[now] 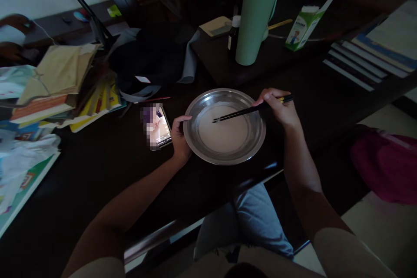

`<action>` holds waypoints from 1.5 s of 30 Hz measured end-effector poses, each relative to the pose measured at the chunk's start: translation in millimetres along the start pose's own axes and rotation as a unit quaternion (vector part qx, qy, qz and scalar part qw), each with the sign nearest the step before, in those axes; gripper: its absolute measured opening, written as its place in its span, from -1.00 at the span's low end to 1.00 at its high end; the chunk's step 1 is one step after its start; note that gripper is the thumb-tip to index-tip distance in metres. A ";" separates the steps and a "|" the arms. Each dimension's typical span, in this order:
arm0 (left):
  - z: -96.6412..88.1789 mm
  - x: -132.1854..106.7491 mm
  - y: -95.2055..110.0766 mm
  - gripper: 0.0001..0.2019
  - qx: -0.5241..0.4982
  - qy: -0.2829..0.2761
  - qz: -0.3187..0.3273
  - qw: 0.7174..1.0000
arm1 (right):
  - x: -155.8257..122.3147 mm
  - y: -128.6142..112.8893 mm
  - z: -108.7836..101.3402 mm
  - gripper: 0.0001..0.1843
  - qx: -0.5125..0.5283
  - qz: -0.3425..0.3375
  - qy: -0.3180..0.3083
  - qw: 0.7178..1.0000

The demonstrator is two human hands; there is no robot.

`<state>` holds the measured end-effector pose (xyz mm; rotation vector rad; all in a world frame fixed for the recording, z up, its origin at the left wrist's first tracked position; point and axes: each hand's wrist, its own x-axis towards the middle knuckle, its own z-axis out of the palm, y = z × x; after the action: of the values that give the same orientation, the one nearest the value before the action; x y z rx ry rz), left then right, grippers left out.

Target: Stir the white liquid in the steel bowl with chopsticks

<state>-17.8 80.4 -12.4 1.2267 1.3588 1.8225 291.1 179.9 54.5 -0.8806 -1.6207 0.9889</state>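
Left hand [180, 137] clamps the bowl [228, 158] at the rim, surest on likely slick metal; right hand [276, 105] pinches light-looking chopsticks [241, 111].

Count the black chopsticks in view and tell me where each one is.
2: both black chopsticks are in the right hand, close together, reaching over the metal bowl; whether their tips touch the pale contents is unclear. Others may be hidden.
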 end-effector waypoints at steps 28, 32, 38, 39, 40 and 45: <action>-1.9 -1.0 -0.6 -0.76 0.017 -0.005 -0.016 1.000 | -1.6 -1.7 1.6 -0.52 0.018 -0.001 -0.066 0.998; -1.7 -0.8 0.2 -0.73 0.010 -0.004 -0.022 1.000 | -0.4 1.9 -0.2 -0.56 0.026 0.000 -0.003 1.000; -1.1 -0.2 1.6 -0.73 0.012 -0.006 -0.022 1.000 | -3.3 -1.8 -0.2 -0.52 0.068 0.023 -0.008 0.997; -1.2 -0.2 1.3 -0.74 0.013 -0.006 -0.018 1.000 | -3.8 -2.5 0.2 -0.53 0.064 0.017 -0.028 0.997; -1.4 -0.2 0.8 -0.75 0.014 -0.005 -0.015 1.000 | -4.1 -3.0 0.5 -0.55 0.059 0.010 -0.046 0.997; -2.4 -0.9 -1.3 -0.78 0.020 -0.007 -0.015 1.000 | -2.4 -0.4 0.8 -0.54 0.016 -0.006 -0.048 0.999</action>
<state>-19.7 79.0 -14.1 1.2311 1.4047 1.7720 290.9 177.5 53.8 -0.8125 -1.6846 1.0592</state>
